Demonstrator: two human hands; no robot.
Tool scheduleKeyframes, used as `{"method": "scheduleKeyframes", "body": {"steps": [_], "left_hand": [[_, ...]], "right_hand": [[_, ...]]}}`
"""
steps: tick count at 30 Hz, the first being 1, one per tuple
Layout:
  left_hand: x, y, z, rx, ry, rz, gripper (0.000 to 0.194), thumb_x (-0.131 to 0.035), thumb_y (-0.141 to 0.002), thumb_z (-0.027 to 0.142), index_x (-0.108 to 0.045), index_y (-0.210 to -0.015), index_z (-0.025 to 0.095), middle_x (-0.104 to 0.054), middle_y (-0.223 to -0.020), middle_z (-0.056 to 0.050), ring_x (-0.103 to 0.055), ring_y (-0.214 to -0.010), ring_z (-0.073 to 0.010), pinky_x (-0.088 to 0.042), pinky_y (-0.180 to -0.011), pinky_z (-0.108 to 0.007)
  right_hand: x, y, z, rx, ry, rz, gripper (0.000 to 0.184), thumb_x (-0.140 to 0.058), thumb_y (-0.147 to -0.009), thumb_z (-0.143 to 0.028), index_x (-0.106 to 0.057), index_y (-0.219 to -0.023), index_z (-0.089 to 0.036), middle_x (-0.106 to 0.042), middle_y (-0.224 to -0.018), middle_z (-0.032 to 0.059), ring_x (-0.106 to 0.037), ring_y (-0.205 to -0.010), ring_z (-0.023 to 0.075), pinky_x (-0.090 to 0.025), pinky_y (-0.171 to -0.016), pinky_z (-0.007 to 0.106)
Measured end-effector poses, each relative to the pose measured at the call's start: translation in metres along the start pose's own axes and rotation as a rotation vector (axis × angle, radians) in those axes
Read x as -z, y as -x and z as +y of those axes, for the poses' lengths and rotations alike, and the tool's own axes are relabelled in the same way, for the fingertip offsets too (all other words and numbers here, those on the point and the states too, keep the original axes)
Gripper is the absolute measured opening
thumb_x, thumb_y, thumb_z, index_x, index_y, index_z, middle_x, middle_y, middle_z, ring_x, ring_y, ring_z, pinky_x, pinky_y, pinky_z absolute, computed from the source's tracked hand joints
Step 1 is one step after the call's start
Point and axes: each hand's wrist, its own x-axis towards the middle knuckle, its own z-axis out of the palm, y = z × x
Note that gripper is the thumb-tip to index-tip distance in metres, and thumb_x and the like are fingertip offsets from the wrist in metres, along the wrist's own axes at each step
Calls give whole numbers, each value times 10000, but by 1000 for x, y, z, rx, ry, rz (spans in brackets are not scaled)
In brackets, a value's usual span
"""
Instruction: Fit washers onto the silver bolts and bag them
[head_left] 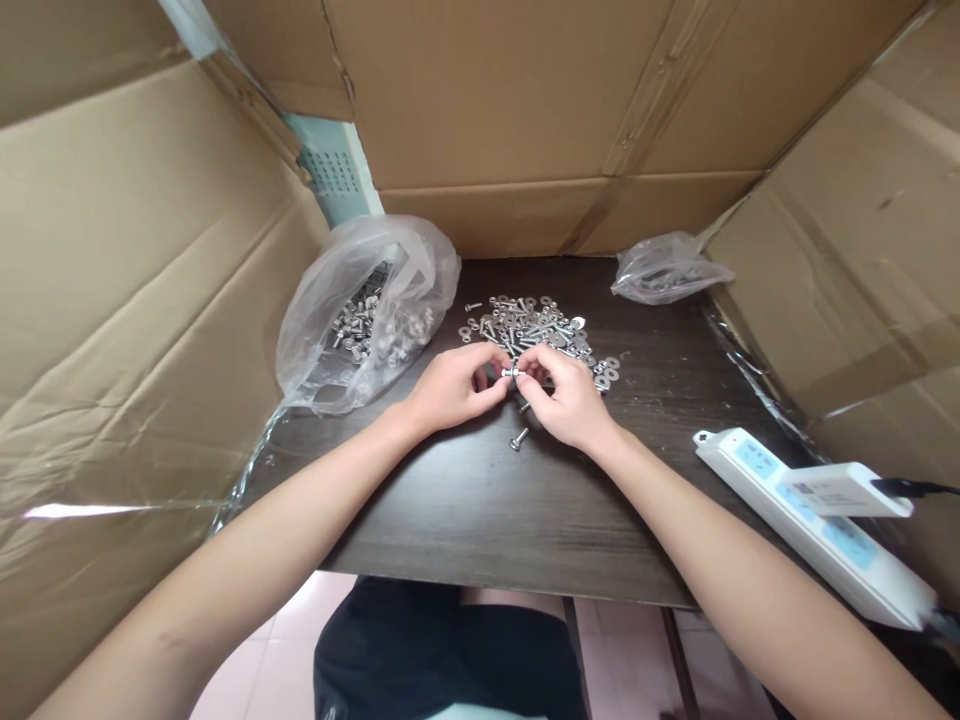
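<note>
Between my two hands, a small metal bolt (513, 373) lies sideways with what looks like a washer or nut around it. My left hand (466, 384) pinches its left end between thumb and fingers. At the other end, my right hand (561, 392) has its thumb and fingertips closed on the bolt and the ring. Just behind the hands spreads a pile of loose bolts, nuts and washers (531, 322). A single bolt (519, 439) lies on the table in front of my right hand, and another is partly hidden under that hand.
An open clear plastic bag (420, 250) with many metal bolts stands at the left. A smaller plastic bag (667, 270) lies at the back right. A white power strip (795, 530) with a plugged-in adapter (847, 490) sits on the right. Cardboard walls (510, 100) surround the dark table (480, 510).
</note>
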Motion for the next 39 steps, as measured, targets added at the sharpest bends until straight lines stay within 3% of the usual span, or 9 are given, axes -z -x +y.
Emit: {"method": "scheduleKeyframes", "body": {"steps": [11, 18, 23, 28, 34, 39], "left_hand": [[-1, 0, -1, -17, 18, 14, 126, -662, -905, 224, -664, -1022, 180, -718, -926, -5, -614, -601, -84, -492, -606, -214], [-1, 0, -1, -19, 32, -6, 194, -695, -909, 249, -669, -1084, 169, -717, -924, 0, -609, -580, -69, -486, -595, -197], [-1, 0, -1, -19, 41, -16, 294, -696, -928, 276, -663, -1202, 176, -724, -950, -15, -602, -557, -70, -503, -599, -207], [0, 0, -1, -62, 9, -6, 218, -676, -956, 270, -697, -1150, 172, -721, -999, -33, -615, -599, -76, -505, -610, -212], [-1, 0, -1, -14, -13, 31, 264, -674, -951, 267, -678, -1199, 175, -741, -978, -22, -603, -587, -81, -507, -629, -229], [-2, 0, -2, -3, -40, 56, 165, -666, -952, 302, -678, -1052, 172, -733, -943, -22, -610, -601, -96, -496, -623, -237]], "right_hand": [[-2, 0, 4, 14, 63, -14, 261, -494, -1019, -292, -558, -779, -211, -607, -724, 17, -558, -705, 192, -397, -684, 329], [-2, 1, 4, 19, 66, -5, 387, -435, -1068, -345, -422, -702, -219, -516, -655, 6, -477, -627, 168, -343, -632, 319], [-2, 0, 4, 28, 65, 2, 380, -428, -1074, -357, -425, -719, -221, -509, -654, 5, -467, -615, 168, -340, -627, 319], [-3, 0, 4, 28, 51, 13, 318, -441, -1060, -318, -472, -759, -219, -524, -671, 2, -471, -608, 165, -347, -623, 315], [-1, 0, 4, 21, 29, 58, 231, -458, -1042, -287, -511, -828, -218, -544, -704, 2, -472, -617, 167, -361, -630, 313], [-1, 0, 5, 29, 22, 72, 218, -465, -1039, -277, -511, -833, -219, -543, -715, 0, -469, -619, 164, -362, -633, 313]]}}
